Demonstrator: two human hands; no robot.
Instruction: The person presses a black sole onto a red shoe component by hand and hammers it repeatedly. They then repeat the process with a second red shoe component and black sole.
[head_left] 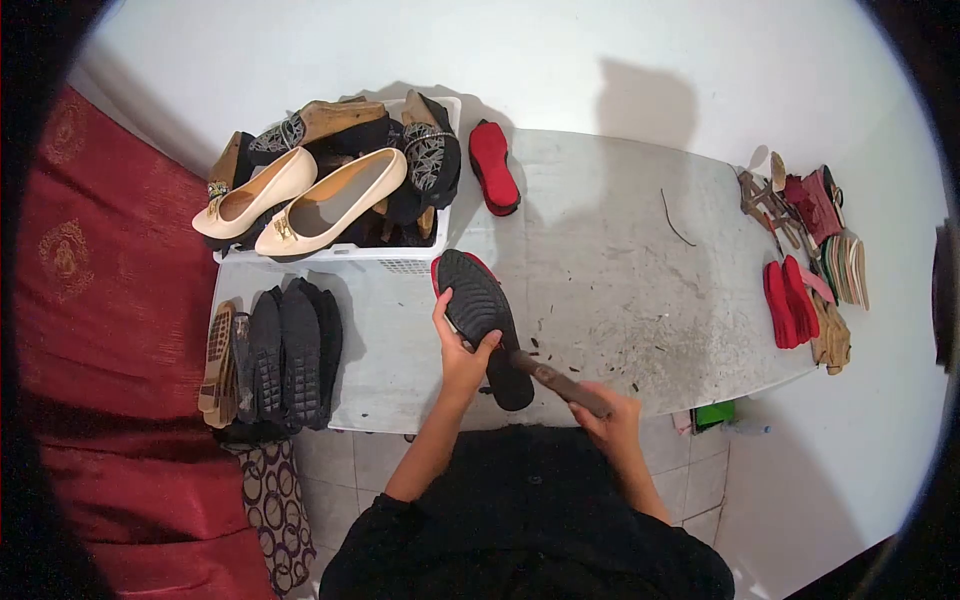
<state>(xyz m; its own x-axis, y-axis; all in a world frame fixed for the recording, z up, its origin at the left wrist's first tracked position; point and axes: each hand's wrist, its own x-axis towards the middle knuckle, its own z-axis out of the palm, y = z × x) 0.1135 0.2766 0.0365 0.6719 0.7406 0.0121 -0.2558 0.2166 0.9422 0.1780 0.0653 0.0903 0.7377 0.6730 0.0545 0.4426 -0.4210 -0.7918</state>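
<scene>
Sole (486, 302), frame centre, gripped by your left hand (464, 362); right hand (610, 418) clasps tool (562, 384), seemingly trimming it; steadiness needed next.

Grey table (570, 200): white basket (412, 266), black soles (299, 350), crumbs (690, 320).

Left hand (463, 357): holds a black ridged sole (472, 288) (red at its edge).
Right hand (611, 418): grips a brown tool (563, 384).
White basket (400, 252): cream shoes (360, 208) on top.

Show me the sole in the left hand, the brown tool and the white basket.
Sole (486, 307), head view: ridged underside.
Brown tool (559, 382), head view: middle of its length.
White basket (395, 253), head view: front rim.
</scene>
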